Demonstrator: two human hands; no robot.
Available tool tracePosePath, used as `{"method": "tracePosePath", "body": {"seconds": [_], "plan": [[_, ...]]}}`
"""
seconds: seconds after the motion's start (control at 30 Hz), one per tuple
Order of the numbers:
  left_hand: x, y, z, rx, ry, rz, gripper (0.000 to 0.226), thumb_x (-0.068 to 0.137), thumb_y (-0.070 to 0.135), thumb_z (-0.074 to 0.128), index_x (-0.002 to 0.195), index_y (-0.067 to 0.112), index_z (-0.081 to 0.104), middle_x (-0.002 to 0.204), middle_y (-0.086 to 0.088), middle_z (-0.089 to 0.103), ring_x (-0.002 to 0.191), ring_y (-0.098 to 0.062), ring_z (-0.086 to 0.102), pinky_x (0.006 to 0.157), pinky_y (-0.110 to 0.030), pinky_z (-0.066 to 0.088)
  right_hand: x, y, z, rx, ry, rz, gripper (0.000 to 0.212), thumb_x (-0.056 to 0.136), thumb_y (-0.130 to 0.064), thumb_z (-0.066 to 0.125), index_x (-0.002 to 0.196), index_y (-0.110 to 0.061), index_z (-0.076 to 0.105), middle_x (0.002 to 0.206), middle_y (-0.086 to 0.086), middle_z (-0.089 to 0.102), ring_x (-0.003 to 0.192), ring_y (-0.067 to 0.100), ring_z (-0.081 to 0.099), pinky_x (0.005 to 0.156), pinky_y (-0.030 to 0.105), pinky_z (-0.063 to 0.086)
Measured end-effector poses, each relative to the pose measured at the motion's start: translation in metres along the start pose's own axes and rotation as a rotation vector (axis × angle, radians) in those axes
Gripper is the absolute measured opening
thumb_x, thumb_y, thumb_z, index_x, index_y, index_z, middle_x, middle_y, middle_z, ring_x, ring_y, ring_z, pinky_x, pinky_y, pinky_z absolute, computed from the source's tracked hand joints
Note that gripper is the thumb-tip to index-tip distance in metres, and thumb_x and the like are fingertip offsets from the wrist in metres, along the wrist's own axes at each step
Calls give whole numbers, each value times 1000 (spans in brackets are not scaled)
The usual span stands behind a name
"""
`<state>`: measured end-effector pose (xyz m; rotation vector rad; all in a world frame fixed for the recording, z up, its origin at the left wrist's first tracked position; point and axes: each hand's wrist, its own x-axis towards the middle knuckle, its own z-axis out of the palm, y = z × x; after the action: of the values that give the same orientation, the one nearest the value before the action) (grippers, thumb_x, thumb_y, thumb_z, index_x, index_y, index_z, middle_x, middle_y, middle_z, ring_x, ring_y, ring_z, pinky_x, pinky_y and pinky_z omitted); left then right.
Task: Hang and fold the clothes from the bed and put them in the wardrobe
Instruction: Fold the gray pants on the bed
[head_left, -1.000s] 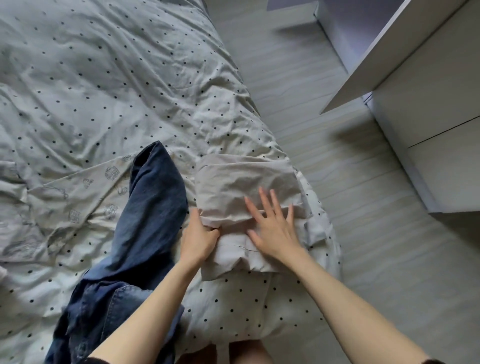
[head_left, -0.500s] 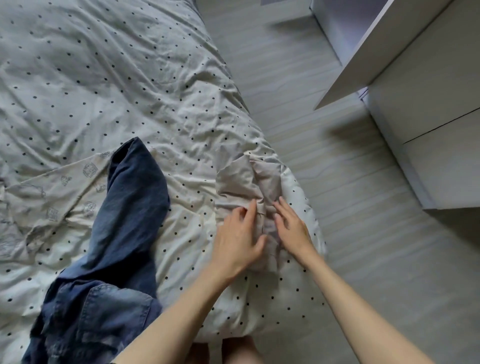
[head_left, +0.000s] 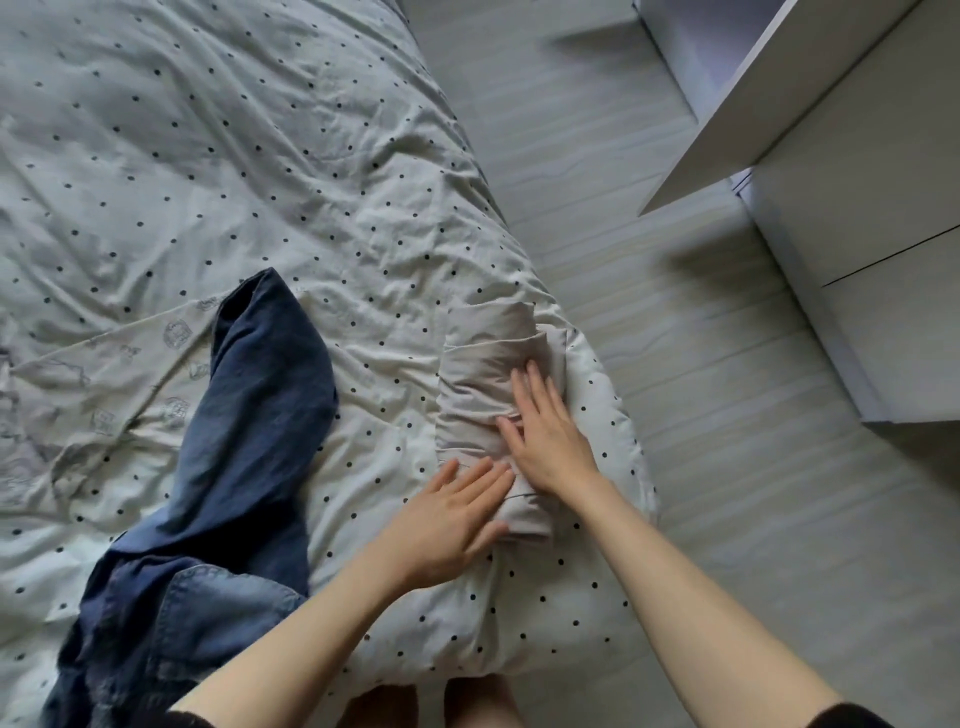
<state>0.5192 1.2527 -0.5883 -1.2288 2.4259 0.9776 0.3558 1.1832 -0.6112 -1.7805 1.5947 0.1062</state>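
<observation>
Folded beige cloth lies near the bed's right edge under flat, straight fingers of both hands: left, right. Denim shirt lies left, apart.

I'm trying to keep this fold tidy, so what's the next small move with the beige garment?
Probably slide both hands under the beige garment and lift it: it already lies folded narrow, with the left hand and right hand flat on it.

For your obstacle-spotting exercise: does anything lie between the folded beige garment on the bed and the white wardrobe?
Nothing visible does. The folded beige garment, under both flat hands, left hand and right hand, is separated from the white wardrobe only by bare pale floor.
</observation>
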Motion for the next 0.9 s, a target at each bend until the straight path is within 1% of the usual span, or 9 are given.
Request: {"method": "tracePosePath", "body": {"seconds": [0.1, 0.17, 0.37, 0.47, 0.53, 0.57, 0.7, 0.8, 0.9], "plan": [[-16, -12, 8, 87, -73, -8, 59, 95, 52, 6, 148, 30, -12, 151, 12, -21, 140, -15, -24, 109, -38, -25, 13, 6, 11, -231, -58, 68, 70, 98, -50, 27, 150, -22, -9, 158, -1, -14, 146, 21, -11, 118, 46, -1], [-16, -13, 14, 139, -94, -11, 60, 97, 48, 11, 147, 28, -15, 152, 10, -23, 137, -20, -28, 109, -44, -23, 21, 6, 16, -265, -81, 83, 70, 98, -50, 26, 150, -22, -10, 159, 0, -13, 146, 21, -10, 117, 48, -1], [2, -17, 31, 88, -139, 1, 63, 100, 27, 26, 149, 24, -14, 154, 4, -22, 142, -19, -23, 114, -37, -15, 38, 15, 25, -336, -150, 101, 70, 98, -49, 27, 150, -22, -12, 159, -1, -12, 146, 18, -8, 117, 49, 0], [-3, -34, 23, -135, -46, 85, 64, 95, 13, 38, 151, 21, 9, 157, 4, -5, 143, -13, -12, 118, -30, -8, 39, 12, 28, -283, -141, 122, 70, 98, -51, 28, 150, -25, -11, 159, -4, -13, 146, 17, -9, 114, 52, -3], [-8, -50, 12, -116, 133, 142, 67, 82, -6, 46, 145, 13, 32, 154, -3, 19, 141, -18, 7, 119, -39, 12, 32, 11, 29, -255, -117, 124, 70, 98, -51, 29, 150, -27, -10, 158, -5, -13, 146, 18, -9, 114, 52, -3], [-8, -59, 6, -40, 243, 124, 76, 73, -14, 45, 144, 10, 34, 152, -7, 23, 140, -24, 13, 116, -46, 18, 29, 12, 29, -240, -105, 120, 69, 98, -51, 29, 150, -27, -10, 158, -5, -13, 146, 18, -10, 115, 51, -3], [24, -98, -27, 326, 326, 68, 97, 64, -11, 30, 148, 24, -4, 154, -5, -9, 143, -29, -7, 115, -46, -4, 20, 17, 29, -164, -49, 96, 70, 98, -49, 30, 149, -26, -11, 158, -4, -15, 145, 17, -13, 117, 48, -5], [67, -114, -44, 613, 237, 231, 93, 80, 0, 33, 139, 29, -32, 148, -4, -33, 137, -28, -28, 110, -47, -20, 18, 16, 28, -138, -38, 90, 71, 98, -49, 33, 149, -27, -11, 158, -5, -16, 145, 15, -14, 117, 47, -6], [100, -118, -51, 776, 213, 337, 82, 90, 11, 28, 135, 27, -39, 142, -4, -41, 132, -27, -34, 108, -49, -22, 11, 8, 25, -208, 1, 143, 69, 98, -48, 29, 150, -24, -9, 157, -5, -21, 144, 15, -19, 115, 47, -10]]}}
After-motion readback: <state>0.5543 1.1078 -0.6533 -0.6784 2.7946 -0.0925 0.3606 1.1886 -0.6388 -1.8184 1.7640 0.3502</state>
